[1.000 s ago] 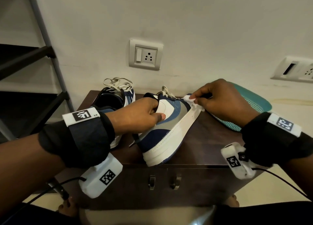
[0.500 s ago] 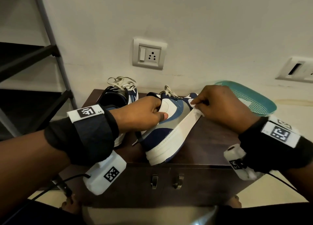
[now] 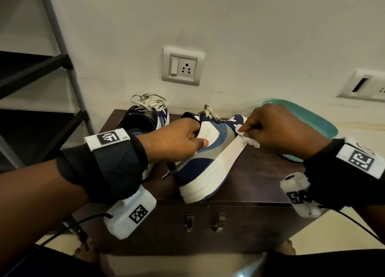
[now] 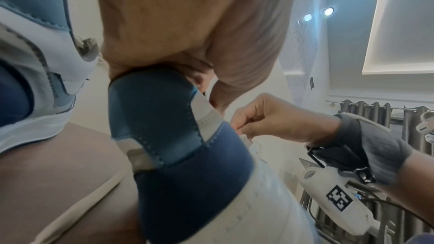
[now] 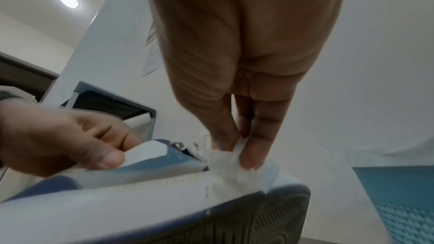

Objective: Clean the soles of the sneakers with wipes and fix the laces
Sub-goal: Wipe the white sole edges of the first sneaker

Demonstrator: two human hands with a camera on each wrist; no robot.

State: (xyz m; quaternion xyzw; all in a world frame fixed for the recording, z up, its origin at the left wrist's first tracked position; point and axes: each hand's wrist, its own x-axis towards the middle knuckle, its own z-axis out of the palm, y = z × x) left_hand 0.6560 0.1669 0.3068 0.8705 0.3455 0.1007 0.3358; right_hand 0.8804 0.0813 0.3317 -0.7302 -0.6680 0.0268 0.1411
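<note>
A blue, grey and white sneaker (image 3: 208,158) lies tilted on its side on the dark cabinet top (image 3: 260,176), heel towards me, white midsole facing right. My left hand (image 3: 177,139) grips its collar, thumb on the white side panel (image 5: 103,157). My right hand (image 3: 277,130) pinches a white wipe (image 3: 239,129) against the midsole near the toe; the wipe (image 5: 232,166) is bunched between thumb and fingers. The second sneaker (image 3: 145,120) stands behind my left hand with loose cream laces (image 3: 148,100).
A teal mesh tray (image 3: 316,126) lies at the cabinet's back right, partly behind my right hand. A black metal rack (image 3: 68,68) stands to the left. Wall sockets (image 3: 182,67) are behind the cabinet. Two drawer pulls (image 3: 204,220) sit on the cabinet front.
My right hand with the wipe has slid along the midsole near the toe, first toward me, then out again. The left hand keeps its grip on the collar.
</note>
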